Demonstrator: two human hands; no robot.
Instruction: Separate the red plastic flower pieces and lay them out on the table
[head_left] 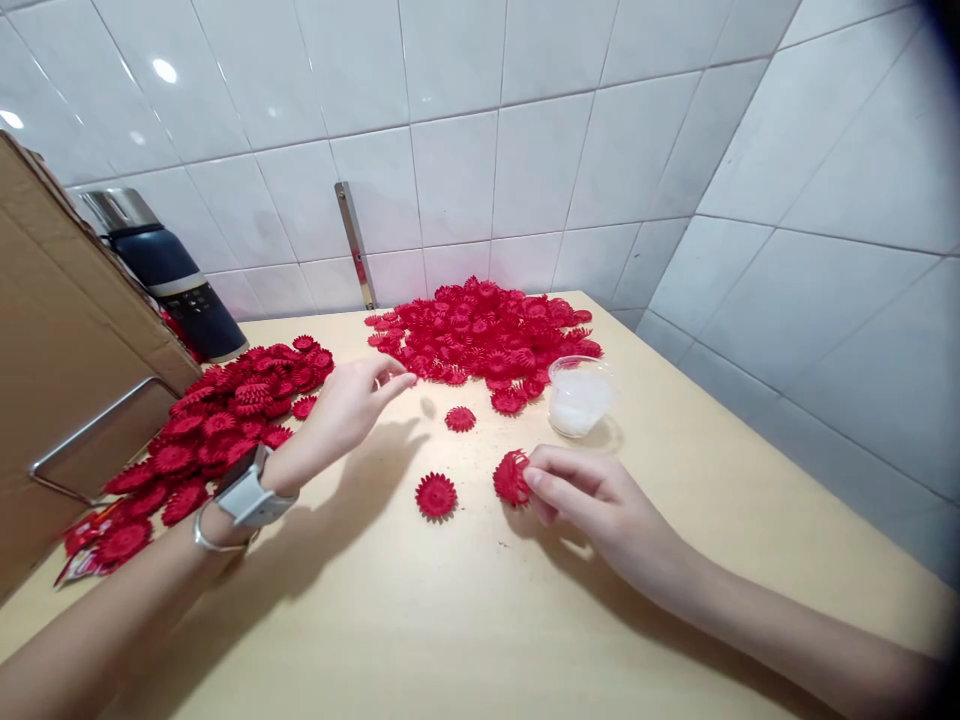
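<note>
My right hand [600,500] pinches a red paper-like flower piece [511,478] with fringed edges, held just above the table. To its left lies a flat red toothed disc [436,496], and a smaller one [460,419] rests farther back. My left hand [352,395], wearing a watch [255,487] and a bracelet, reaches over the table at the front left edge of a big heap of red discs [487,325]. Its thumb and fingers are bent with a gap between them, and nothing visible is held. A small blurred spot shows below its fingertips.
A clear plastic cup [580,398] with whitish contents stands right of the heap. Another pile of red pieces [225,420] lies left, beside a cardboard box [75,350] and a dark thermos [176,275]. A metal strip [354,243] leans on the tiled wall [450,170].
</note>
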